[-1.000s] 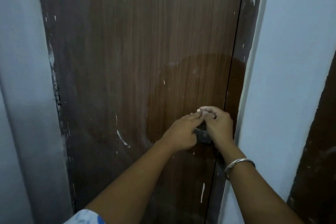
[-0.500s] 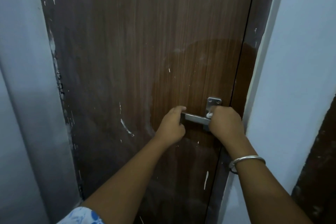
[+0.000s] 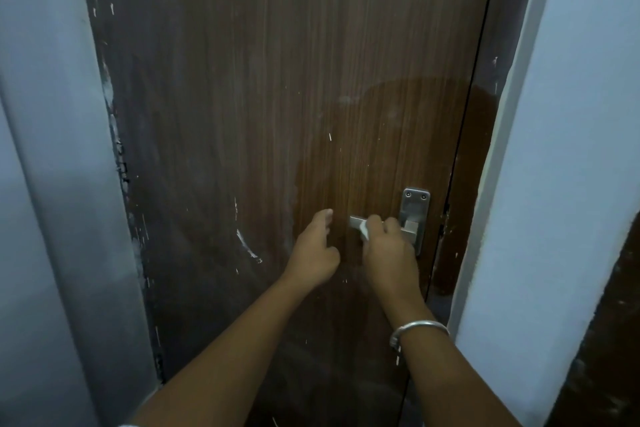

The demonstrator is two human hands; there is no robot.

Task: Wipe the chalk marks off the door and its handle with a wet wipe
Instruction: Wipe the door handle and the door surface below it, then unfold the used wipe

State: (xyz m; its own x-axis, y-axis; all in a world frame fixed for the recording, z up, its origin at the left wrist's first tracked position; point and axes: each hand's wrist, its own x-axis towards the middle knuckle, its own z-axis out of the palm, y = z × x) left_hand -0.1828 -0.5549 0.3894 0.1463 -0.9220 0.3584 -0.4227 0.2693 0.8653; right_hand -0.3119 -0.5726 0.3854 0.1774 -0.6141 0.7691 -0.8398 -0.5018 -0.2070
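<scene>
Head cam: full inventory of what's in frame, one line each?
door: 1, dark brown wood grain, centre, shut in its frame
door handle: 1, silver lever on a plate, right side of door
wet wipe: 1, white, bunched on the lever under the right hand
chalk marks: several, white; a curved streak left of the hands, small flecks elsewhere
walls: 2, pale blue-grey, either side of the door
bangle: 1, silver, right wrist
left hand: 1, open, just left of the lever, not touching it
right hand: 1, closed on the wipe at the lever
</scene>
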